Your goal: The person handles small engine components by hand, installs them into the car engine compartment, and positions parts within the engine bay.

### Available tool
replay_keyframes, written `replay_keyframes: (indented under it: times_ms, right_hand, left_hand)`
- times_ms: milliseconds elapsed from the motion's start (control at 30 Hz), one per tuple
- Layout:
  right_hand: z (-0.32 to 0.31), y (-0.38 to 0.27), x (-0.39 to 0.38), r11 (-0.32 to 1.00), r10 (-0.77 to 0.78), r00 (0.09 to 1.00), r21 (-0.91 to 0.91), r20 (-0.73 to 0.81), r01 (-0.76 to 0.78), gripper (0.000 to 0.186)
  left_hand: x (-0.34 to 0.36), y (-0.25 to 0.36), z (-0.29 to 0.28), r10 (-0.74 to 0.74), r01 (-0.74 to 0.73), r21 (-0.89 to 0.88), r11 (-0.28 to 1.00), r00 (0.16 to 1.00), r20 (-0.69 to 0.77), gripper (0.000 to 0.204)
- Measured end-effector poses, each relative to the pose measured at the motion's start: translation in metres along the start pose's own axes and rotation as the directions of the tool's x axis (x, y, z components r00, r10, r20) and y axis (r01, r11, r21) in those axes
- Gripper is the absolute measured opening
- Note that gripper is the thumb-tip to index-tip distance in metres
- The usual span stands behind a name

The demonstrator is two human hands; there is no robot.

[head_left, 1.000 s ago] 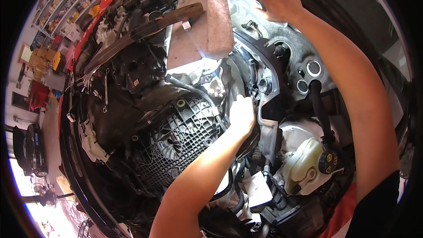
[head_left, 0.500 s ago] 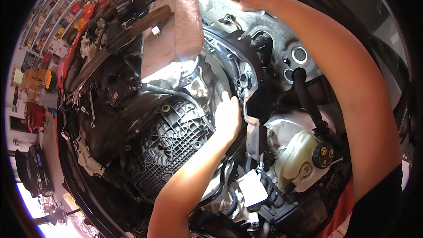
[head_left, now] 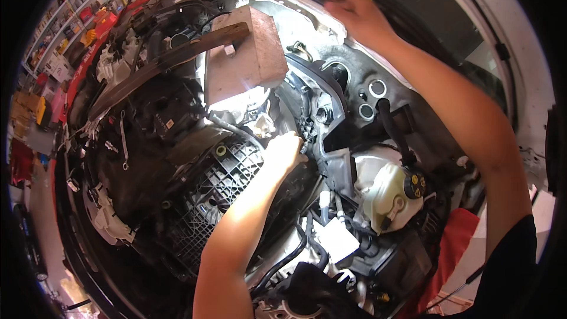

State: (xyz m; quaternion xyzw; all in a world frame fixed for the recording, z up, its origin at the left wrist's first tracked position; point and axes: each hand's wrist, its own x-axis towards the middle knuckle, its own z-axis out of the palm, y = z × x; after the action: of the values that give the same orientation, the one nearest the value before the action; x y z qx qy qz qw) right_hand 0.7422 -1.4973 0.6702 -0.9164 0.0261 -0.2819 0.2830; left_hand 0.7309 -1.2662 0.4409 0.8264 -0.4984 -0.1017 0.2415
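Observation:
My left hand reaches down into the engine bay with its fingers curled in among dark hoses and wiring beside the engine. Whatever the fingertips grip is hidden. Left of that hand lies a black ribbed engine cover, and a hose runs close by its knuckles. My right hand, a little blurred, is raised at the far edge of the bay over a bright metal panel. Its fingers are loosely bent and apart, with nothing seen in them.
A pinkish-brown box-shaped block sits on the engine by a long dark bar. A wrench lies at left. A pale fluid reservoir with a black cap stands right of a white square piece. Red cloth hangs at right.
My right hand has lifted off the far panel and shifted right. My left hand has moved slightly left and down, its fingers now more curled. The whole view has shifted a little.

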Motion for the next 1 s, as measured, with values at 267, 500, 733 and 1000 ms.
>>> replay_keyframes:
  times_ms: [267,500,733,1000]
  right_hand:
    - [-0.014,-0.223,-0.26,0.672,0.491,0.643,0.214,0.588,-0.709,0.032]
    - [0.15,-0.108,-0.265,-0.034,0.893,0.098,0.281,0.44,-0.959,0.033]
    - [0.232,-0.036,-0.247,-0.015,0.986,0.077,0.535,0.149,-0.845,0.062]
    - [0.242,0.033,-0.257,0.422,0.906,0.319,-0.574,0.277,-0.702,0.06]
  left_hand:
    - [-0.011,-0.004,0.002,-0.076,0.075,-0.017,0.997,0.997,-0.022,0.042]
    - [-0.004,0.003,0.004,-0.113,0.112,-0.033,0.993,0.993,-0.045,0.045]
    - [-0.013,-0.015,0.025,-0.064,0.063,-0.012,0.998,0.971,-0.23,0.021]
    - [0.0,-0.005,0.023,-0.01,0.014,0.011,1.0,0.956,-0.292,0.018]
